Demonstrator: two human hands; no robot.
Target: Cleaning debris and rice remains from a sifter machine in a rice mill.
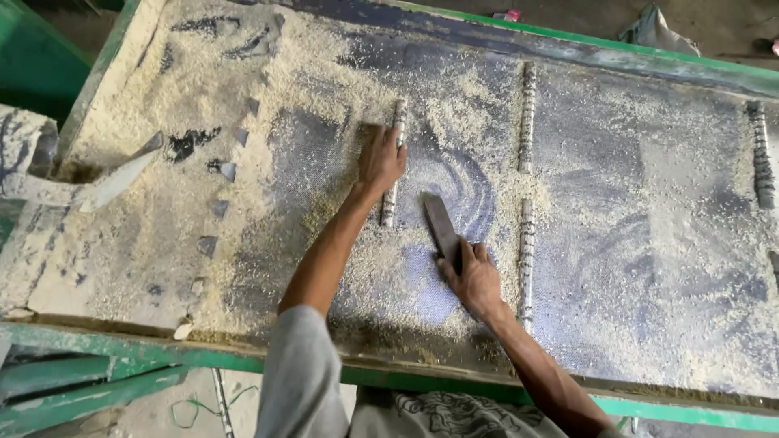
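My right hand [475,276] is closed around the near end of a flat dark scraper blade [442,227], fingers curled over it and pressing it down onto the mesh screen [617,186]. The blade's long axis runs from my knuckles away toward about 11 o'clock, so its free end points up the screen and slightly left, into the patch of mesh already swept bare in swirls. It lies flat, touching the screen along its length as far as I can tell.

My left hand [380,161] sits farther out, at roughly 10 o'clock from the right one, fingers pressed together and resting over a ribbed metal bar [393,174] that runs nearly straight away from me. The hand covers the upper part of the bar; I cannot tell whether the fingers grip it or merely lean on it.

The blade lies between that bar and a second ribbed bar [527,186] at 3 o'clock from it, near both but touching neither. The right hand is the nearer one to the blade; the left is apart from it, beyond its tip. Pale husk and grain [268,243] lies thick at 9 o'clock, toward the green frame [122,349].
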